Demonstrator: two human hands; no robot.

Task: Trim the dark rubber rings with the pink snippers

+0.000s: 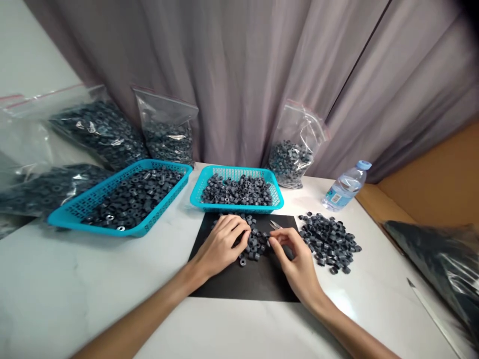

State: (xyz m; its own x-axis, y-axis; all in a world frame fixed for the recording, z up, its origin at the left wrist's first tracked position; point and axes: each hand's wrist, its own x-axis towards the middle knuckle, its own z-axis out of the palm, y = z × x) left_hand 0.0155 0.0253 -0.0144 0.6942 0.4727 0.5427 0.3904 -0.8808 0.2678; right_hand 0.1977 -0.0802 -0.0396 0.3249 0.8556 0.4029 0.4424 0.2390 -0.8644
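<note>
A black mat (243, 281) lies on the white table, with a small heap of dark grey ring-shaped parts (256, 244) on its far half. My left hand (222, 244) rests on the heap's left side, fingers curled over the rings. My right hand (295, 259) sits at the heap's right side, thumb and fingers pinched together around small metal tweezers (275, 225), whose tips point toward the heap. A second loose pile of the same rings (329, 239) lies on the table just right of the mat.
Two turquoise baskets of rings stand behind the mat, one (235, 192) straight ahead, a larger one (119, 199) at the left. Clear bags of rings (168, 129) line the curtain. A water bottle (346, 187) lies at the right; a cardboard box and dark bag (441, 254) beyond.
</note>
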